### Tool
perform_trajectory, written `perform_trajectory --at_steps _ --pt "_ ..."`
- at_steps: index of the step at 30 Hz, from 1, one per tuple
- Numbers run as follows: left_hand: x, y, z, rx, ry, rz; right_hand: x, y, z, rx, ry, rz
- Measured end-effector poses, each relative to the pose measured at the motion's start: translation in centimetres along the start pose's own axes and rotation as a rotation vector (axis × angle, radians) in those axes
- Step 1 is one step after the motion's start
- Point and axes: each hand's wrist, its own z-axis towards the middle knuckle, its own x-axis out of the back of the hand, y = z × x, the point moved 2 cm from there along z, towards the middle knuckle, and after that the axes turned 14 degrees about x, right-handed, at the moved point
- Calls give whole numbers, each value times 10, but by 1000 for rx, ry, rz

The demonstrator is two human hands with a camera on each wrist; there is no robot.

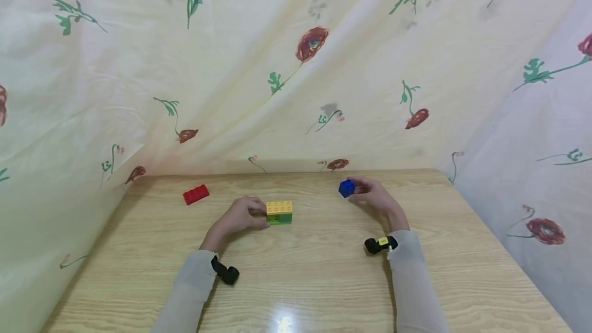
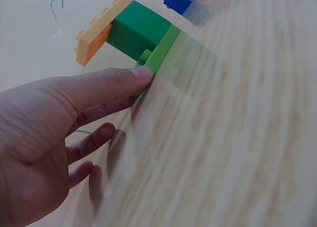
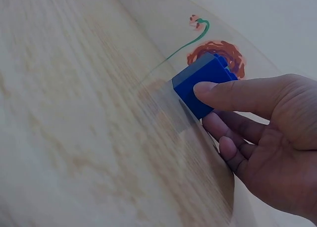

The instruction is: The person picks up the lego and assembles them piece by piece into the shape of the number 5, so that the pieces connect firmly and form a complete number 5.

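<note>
On the table (image 1: 314, 271), the stack (image 1: 280, 209) is pinched low by the left hand (image 1: 239, 215); near the far edge, the blue brick (image 1: 346, 188) by the right hand (image 1: 376, 198). Both seem light, rigid, best held by their sides.

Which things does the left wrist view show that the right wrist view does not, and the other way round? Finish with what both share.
Only left wrist: the left hand, pinching the yellow-and-green toy brick stack.
Only right wrist: a red flower printed on the cloth.
Both: the blue toy brick, held by the right hand (just a sliver at the left wrist view's top edge), the wood-grain tabletop and the cloth.
</note>
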Motion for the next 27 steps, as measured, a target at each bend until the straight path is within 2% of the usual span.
perform_trajectory --at_steps 8,15,18,27 --pt "1 0 1 -1 8 -7 2 -4 4 13 -14 -15" --pt "1 -1 4 -4 7 -6 4 -5 5 -20 -28 -22" --pt "2 -1 4 2 4 -11 4 -7 6 -2 -38 -25" --pt "0 -1 1 5 -5 -3 -2 -14 2 -25 -42 -54"
